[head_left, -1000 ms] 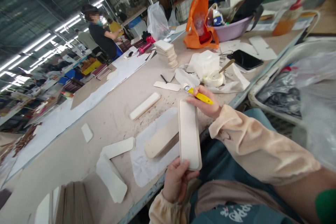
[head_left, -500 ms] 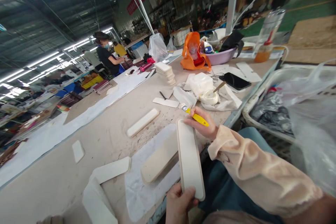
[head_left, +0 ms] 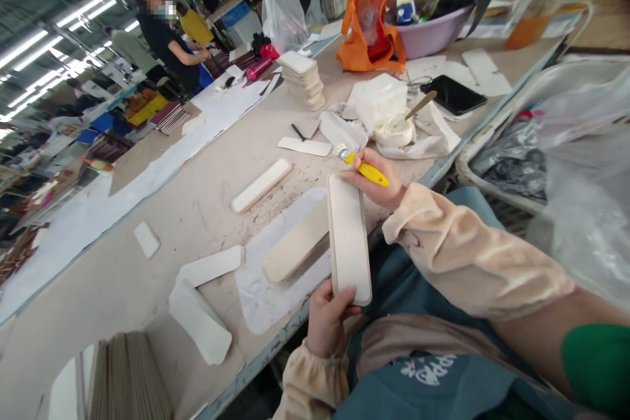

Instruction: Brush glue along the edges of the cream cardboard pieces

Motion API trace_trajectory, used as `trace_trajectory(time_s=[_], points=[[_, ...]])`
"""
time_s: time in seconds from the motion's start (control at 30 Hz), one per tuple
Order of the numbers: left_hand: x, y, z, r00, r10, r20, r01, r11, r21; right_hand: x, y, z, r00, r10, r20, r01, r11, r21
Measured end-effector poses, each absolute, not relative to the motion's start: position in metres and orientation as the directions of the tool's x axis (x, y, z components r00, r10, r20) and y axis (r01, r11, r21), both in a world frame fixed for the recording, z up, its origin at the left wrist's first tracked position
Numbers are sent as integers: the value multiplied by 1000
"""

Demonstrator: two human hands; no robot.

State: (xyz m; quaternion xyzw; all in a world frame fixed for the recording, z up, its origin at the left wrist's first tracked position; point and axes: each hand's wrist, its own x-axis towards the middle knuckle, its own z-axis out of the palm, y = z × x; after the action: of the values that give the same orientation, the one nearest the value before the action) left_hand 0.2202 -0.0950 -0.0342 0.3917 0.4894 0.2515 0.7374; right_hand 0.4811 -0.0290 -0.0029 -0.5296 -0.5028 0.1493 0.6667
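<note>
A long white panel with rounded corners and a beige edge [head_left: 348,236] is held upright at the table's edge. My left hand [head_left: 329,315] grips its lower end, thumb on the white face. At its top end, my right hand [head_left: 378,180] holds a yellow-handled brush [head_left: 367,170], bristles pointing up and left, with fingers touching the panel's corner. Just left of the panel, a beige panel [head_left: 298,239] lies on a white sheet [head_left: 260,298]. Farther left is another white-topped panel [head_left: 262,185].
Thin white pieces [head_left: 201,321] lie at the left, near a row of grey-brown boards [head_left: 128,380]. Beyond are a panel stack [head_left: 302,79], tape roll [head_left: 395,131], phone [head_left: 453,94], orange bag [head_left: 369,20] and purple basin [head_left: 430,33]. A person [head_left: 167,39] stands across the table.
The view has tilted downward and shifted, bringing the grey-brown boards and my left sleeve into sight. Both hands keep their holds on the panel and the brush.
</note>
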Motion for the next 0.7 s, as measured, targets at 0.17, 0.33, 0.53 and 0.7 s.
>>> trace_trajectory(time_s=[0.17,0.33,0.53,0.7], points=[[220,-99,-32,471,747,-469,-41,549,835,483,-28,-4,452,698,556,355,431,-830],[218,-98,-38,450,805,-386,26,420,907,483,-31,-4,446,728,521,347,396,-850],[215,-97,-41,450,816,-362,112,351,930,484,-32,-7,440,712,548,393,396,-830],[215,-99,-41,449,788,-422,100,425,900,483,-33,-6,438,677,591,440,412,-798]])
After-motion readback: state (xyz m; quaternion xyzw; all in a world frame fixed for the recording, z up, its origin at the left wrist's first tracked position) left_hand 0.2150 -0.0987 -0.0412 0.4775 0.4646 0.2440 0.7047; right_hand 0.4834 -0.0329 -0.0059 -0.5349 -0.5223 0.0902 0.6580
